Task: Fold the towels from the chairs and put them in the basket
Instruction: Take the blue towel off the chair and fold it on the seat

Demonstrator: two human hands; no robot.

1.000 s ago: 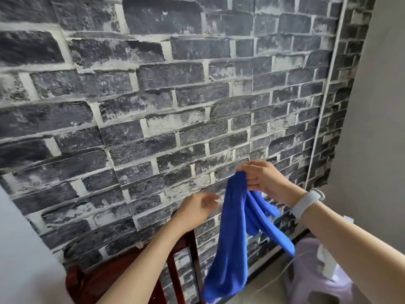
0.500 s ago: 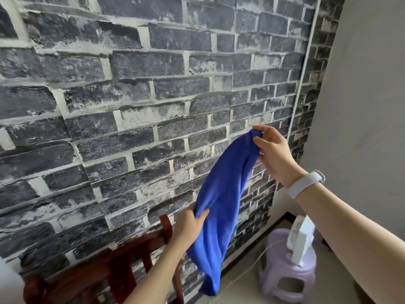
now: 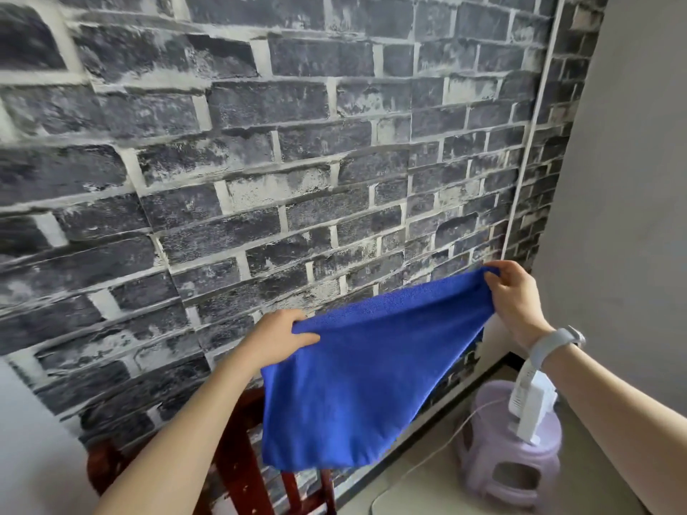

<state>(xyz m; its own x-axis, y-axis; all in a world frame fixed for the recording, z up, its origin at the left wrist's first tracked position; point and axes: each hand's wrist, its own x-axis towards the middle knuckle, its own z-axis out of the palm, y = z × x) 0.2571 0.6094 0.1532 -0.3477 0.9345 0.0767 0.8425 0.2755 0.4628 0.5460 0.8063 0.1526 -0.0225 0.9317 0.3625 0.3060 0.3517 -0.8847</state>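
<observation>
A blue towel (image 3: 364, 381) hangs spread in the air in front of the brick wall. My left hand (image 3: 279, 340) pinches its upper left corner. My right hand (image 3: 515, 299) grips the upper right corner, held higher than the left. The cloth sags between the two hands and drapes down over the dark red wooden chair (image 3: 238, 462) at the bottom. No basket is in view.
A grey-black brick-pattern wall (image 3: 260, 161) fills the view, close ahead. At the lower right a pale purple plastic stool (image 3: 513, 466) stands on the floor with a white device (image 3: 528, 403) on it and a white cord trailing left. A plain grey wall (image 3: 632, 180) lies to the right.
The towel went from a bunched, hanging strip to a spread sheet. My left hand took hold of a corner and rose, and both hands moved apart.
</observation>
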